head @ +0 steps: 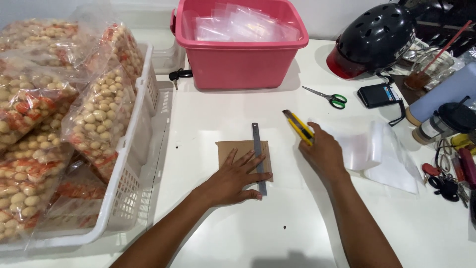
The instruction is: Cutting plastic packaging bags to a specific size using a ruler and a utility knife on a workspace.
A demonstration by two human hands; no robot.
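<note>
A small brown cardboard piece [237, 147] lies on the white table [297, 218], with a grey metal ruler [256, 139] laid lengthwise over its right side. My left hand [237, 177] lies flat with spread fingers on the cardboard and presses the ruler's near half. To the right of the ruler, my right hand [322, 154] grips a yellow utility knife [298, 126], whose tip points away from me, up and to the left.
A pink tub [238, 64] of clear bags stands at the back. A white basket [130, 164] of bagged snacks fills the left. Green-handled scissors [328, 97], a black helmet [374, 37], a black wallet [378, 94], plastic sheets [379, 154], bottles and keys [446, 181] lie right.
</note>
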